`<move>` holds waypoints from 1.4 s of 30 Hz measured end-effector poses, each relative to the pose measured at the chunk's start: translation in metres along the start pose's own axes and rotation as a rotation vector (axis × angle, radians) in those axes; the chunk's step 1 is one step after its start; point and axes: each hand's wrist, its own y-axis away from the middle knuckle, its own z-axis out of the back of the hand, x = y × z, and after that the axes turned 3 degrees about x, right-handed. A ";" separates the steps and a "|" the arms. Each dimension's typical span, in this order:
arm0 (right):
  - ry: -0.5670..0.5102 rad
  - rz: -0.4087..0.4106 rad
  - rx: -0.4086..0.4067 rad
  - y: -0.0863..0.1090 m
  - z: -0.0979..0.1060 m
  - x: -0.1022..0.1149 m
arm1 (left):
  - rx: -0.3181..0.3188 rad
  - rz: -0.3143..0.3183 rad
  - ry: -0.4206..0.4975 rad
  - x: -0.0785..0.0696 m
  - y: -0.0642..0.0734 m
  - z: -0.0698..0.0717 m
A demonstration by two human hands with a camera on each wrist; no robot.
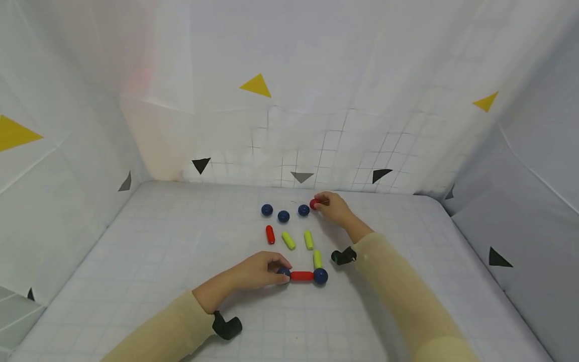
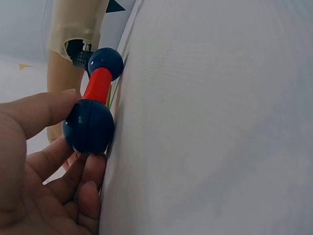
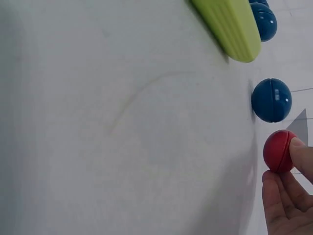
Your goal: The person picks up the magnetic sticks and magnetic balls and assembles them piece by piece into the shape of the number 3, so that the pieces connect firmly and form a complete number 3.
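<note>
Glossy, smooth balls and slim, round-ended rods make up the set. The red ball (image 3: pixel 277 152) and the nearest loose blue ball (image 3: pixel 272 100) each show a fine seam running round them, and a yellow-green rod (image 3: pixel 230 27) close to the right wrist camera has shallow lengthwise grooves. A dumbbell shape is formed by a left blue ball (image 2: pixel 89 128), a red rod (image 1: pixel 301 276) and a right blue ball (image 1: pixel 320 276); another yellow-green rod (image 1: pixel 317 258) extends away behind the right one, though whether it is fixed there I cannot tell.

The left hand (image 1: pixel 254 271) pinches the left blue ball, thumb on one side and fingers on the other, the rod pointing away from its grip. The right hand (image 1: pixel 335 208) holds the red ball between thumb and fingertips, just beside the end of a row of three loose blue balls (image 1: pixel 283 216). Between the hands, a loose red rod (image 1: pixel 270 235) and two yellow-green rods (image 1: pixel 288 240) lie apart from one another.

Everything sits on a desk (image 1: pixel 158 241) covered in pale cloth with faint grid lines. White sheeting (image 1: pixel 316 60) rises behind and at both sides, gridded in places and marked with yellow, black and grey triangles (image 1: pixel 258 86). Beige sleeves (image 1: pixel 398 286) cover the forearms, with a dark device (image 1: pixel 227 327) at each wrist.
</note>
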 end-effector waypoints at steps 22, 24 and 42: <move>-0.016 0.067 0.057 0.050 0.019 -0.001 | 0.006 -0.002 -0.003 -0.003 0.002 -0.001; -0.025 0.063 0.077 0.054 0.020 0.000 | 0.004 -0.001 -0.008 -0.003 0.002 -0.001; -0.035 0.031 0.184 0.086 0.018 0.006 | -0.034 0.021 -0.008 -0.006 -0.003 -0.007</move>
